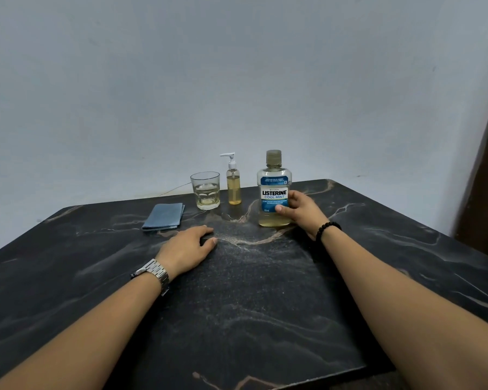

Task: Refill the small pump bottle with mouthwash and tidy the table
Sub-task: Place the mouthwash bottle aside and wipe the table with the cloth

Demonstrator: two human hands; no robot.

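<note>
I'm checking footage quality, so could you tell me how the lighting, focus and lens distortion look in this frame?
Head view: dim, even light with soft shadows under the hands; wide-angle bending stretches both forearms and bows the table edges; the mouthwash bottle label reads sharply under the right hand; no strong glare on the glass.

We grip the upright, capped Listerine bottle (273,190) with our right hand (300,211); our left hand (188,244) rests flat on the marble table (251,305), near the pump bottle (233,184), glass (206,190) and folded blue cloth (164,216).
</note>
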